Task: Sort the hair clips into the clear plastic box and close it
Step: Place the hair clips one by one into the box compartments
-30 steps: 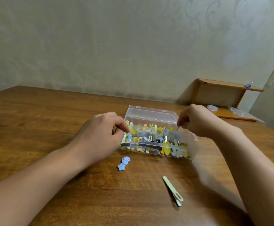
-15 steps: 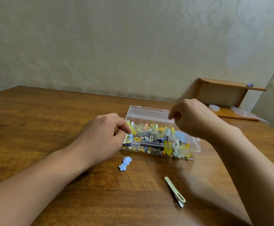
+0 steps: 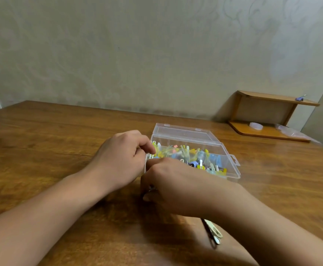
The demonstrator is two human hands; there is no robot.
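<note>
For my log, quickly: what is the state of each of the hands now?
Left hand: fingers curled at the clear plastic box's left end; what they hold cannot be told.
Right hand: curled on the table; contents hidden.

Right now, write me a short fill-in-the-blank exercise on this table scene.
1. The clear plastic box has its lid ____.
2. The pale green hair clip lies on the ____, outside the box.
3. The right hand reaches down just in front of the box's ____ end.
4. The left hand is at the box's ____ end.

Missing words: open; table; left; left
</note>
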